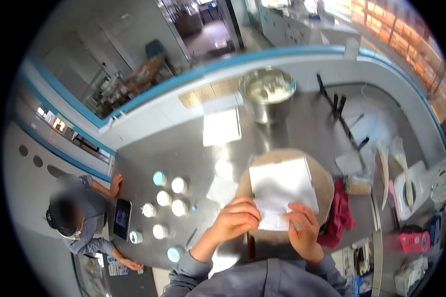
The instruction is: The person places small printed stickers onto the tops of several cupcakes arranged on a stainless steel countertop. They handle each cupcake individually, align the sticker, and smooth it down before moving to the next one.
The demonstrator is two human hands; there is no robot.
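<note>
Over a round tan turntable (pixel 254 165) lies a white folded sheet, perhaps a thin cardboard box (pixel 282 178). My left hand (pixel 239 219) has its fingers at the near left edge of this white piece. At the near right edge, my right hand (pixel 303 226) touches it with thumb and fingers. Whether either hand grips it firmly is hard to tell. Left of the turntable stand several small cups, among them a white one (pixel 179 185) and one with a turquoise top (pixel 159 178). A steel mixing bowl (pixel 262 109) of pale cream with a spatula stands beyond.
A person (pixel 83 219) leans at the left table edge beside a tablet (pixel 122 219). A dark red cloth (pixel 338 219) lies right of the turntable. Farther right are a black stand (pixel 347 130), piping bags (pixel 383 174) and a white scale (pixel 416 193). A white box (pixel 222 127) lies near the wall.
</note>
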